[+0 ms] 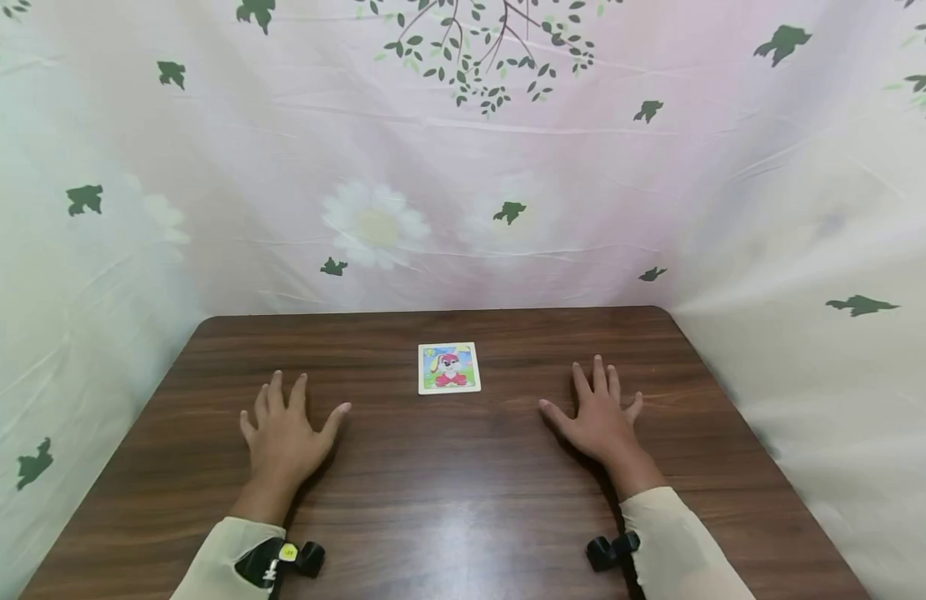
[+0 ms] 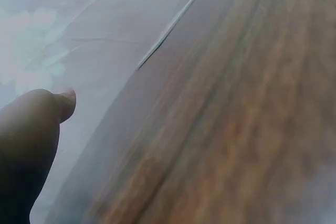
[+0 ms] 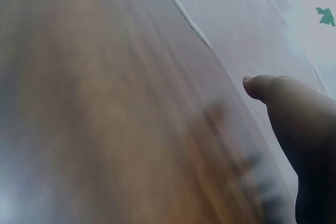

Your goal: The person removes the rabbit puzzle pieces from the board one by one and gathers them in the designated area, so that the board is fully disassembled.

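Card [image 1: 450,368], showing a pink rabbit inside a white border, lies flat on the dark wood-grain counter [image 1: 447,475], toward its far edge. Light glares off the wood on the card's near side. Behind the card hangs pale, creased cloth [image 1: 267,167] that also walls the counter in on the card's left and right, printed with dark green birds, leafy branches and white daisies. Both wrist views catch the card edge-on, as a thin pale strip.

Left of the card and nearer the wearer, well apart from it, is the left grip [image 1: 286,437], fingers spread and thumb [image 2: 29,124] out toward the card. Right of it, the right grip [image 1: 601,425] mirrors this, likewise apart and holding nothing. Palms face down; whether they touch the wood I cannot tell. Pale sleeves [image 1: 226,550] and black wrist cameras [image 1: 310,559] sit farther back from the card.
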Available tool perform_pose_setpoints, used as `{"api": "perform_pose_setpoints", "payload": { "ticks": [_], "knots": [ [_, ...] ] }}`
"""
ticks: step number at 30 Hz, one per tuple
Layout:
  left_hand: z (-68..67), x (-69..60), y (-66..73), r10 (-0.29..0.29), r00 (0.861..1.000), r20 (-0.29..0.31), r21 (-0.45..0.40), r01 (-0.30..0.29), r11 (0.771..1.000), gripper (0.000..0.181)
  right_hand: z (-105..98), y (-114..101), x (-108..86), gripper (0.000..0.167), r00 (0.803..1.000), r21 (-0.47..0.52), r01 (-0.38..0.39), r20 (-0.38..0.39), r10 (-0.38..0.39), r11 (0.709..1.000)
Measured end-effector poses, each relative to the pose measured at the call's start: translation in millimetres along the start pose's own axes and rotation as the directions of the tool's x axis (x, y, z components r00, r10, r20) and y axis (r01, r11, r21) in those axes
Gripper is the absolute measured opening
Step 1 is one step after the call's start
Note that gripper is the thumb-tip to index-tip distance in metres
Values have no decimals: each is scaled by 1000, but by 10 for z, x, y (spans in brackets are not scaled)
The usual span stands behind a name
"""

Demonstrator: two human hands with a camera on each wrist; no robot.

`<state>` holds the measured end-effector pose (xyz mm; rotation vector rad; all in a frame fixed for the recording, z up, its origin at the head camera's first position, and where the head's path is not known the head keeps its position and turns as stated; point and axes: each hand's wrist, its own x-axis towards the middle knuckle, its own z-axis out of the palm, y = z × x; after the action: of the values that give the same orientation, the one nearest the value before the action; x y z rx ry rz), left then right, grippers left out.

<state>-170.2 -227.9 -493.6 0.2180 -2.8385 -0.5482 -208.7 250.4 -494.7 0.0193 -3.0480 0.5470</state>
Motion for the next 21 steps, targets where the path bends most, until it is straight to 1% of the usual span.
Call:
{"api": "perform_pose_setpoints", "payload": {
  "ticks": [6, 12, 15, 21],
  "knots": [
    [80, 101, 76, 37, 999, -17, -39, -38, 999, 97, 67, -155, 183, 103, 999, 40, 31, -27, -30, 999],
    [144, 201, 206, 56, 998, 22, -63, -55, 997, 96, 183, -352, 340, 95, 998, 92, 63, -31, -60, 994],
    [179, 254, 257, 63, 998, 30, -73, -60, 996, 96, 223, -461, 425, 91, 995, 109, 93, -43, -88, 990],
    [273, 379, 367, 103, 993, 51, -106, -97, 990, 96, 271, -635, 539, 83, 990, 152, 134, -68, -125, 979]
  ]
}}
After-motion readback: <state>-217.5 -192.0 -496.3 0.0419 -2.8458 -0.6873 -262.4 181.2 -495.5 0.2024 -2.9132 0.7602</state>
